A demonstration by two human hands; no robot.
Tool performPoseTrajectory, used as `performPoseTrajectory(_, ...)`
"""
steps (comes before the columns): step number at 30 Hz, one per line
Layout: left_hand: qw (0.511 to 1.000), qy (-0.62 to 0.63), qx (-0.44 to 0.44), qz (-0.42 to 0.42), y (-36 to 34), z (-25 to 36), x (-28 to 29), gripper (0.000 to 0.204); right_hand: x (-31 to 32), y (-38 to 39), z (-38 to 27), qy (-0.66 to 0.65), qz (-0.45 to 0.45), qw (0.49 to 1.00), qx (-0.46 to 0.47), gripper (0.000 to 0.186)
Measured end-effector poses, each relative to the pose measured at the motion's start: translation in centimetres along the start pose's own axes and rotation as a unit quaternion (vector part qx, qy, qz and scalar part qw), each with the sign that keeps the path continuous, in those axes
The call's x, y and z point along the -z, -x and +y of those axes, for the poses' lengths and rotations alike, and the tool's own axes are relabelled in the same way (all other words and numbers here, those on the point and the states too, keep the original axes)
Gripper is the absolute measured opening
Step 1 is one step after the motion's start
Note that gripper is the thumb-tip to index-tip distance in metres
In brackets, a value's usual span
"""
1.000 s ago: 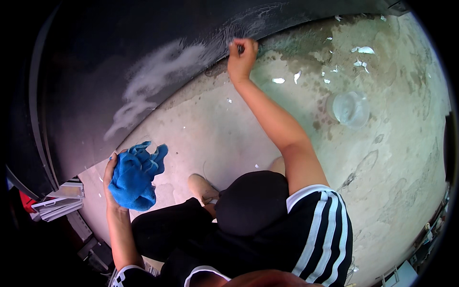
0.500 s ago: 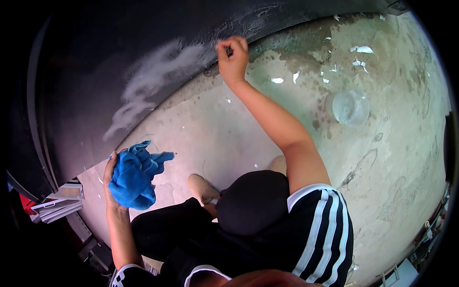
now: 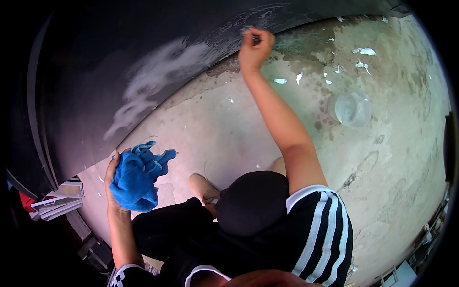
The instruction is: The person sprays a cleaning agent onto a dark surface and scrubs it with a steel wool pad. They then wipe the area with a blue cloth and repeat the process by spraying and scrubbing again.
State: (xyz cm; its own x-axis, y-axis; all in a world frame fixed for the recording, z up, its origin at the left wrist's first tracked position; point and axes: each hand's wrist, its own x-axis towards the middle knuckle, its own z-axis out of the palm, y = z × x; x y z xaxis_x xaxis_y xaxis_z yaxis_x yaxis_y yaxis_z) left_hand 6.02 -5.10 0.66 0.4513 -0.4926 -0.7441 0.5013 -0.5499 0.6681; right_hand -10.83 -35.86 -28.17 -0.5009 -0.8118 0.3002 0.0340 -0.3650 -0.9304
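Note:
A bunched blue cloth point(image 3: 136, 184) rests in my left hand point(image 3: 112, 173), whose fingers and thumb wrap its left side, above the floor by my knee. My right hand point(image 3: 256, 53) is stretched far forward, fingers curled together at the lower edge of a large dark panel point(image 3: 71, 110). What the fingers hold, if anything, is too small to make out. A whitish, cloudy smear point(image 3: 160, 69) spreads over the panel to the left of that hand. Wet-looking streaks point(image 3: 248, 16) cover the panel's surface just beyond it.
A clear round container point(image 3: 353, 110) stands on the concrete floor point(image 3: 229, 129) to the right. White scraps point(image 3: 366, 51) lie scattered near damp patches along the panel. White framed pieces point(image 3: 60, 205) are stacked at the far left. Assorted items line the lower right rim.
My right hand has moved right and slightly farther away along the panel's edge, its fingers still curled. My left hand and the blue cloth have barely shifted.

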Motion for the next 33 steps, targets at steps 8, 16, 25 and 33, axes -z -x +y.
performPoseTrajectory(8,1.0,0.001,-0.005,0.002,0.0,-0.1,-0.3,0.044,0.3,0.6,-1.0,0.007,-0.04,0.999,0.001,0.012)
performPoseTrajectory(16,1.0,0.004,-0.014,0.022,-0.1,-0.3,-0.9,0.041,0.8,0.2,0.2,0.037,-0.036,0.998,0.045,0.012)
performPoseTrajectory(25,1.0,-0.007,-0.018,0.005,-0.2,-0.2,-1.2,0.04,0.9,0.8,0.0,0.033,-0.062,0.997,0.03,0.014)
performPoseTrajectory(33,1.0,0.003,-0.013,0.001,0.0,-0.3,-1.5,0.04,0.5,1.0,-0.5,0.01,-0.062,0.998,0.001,0.012)
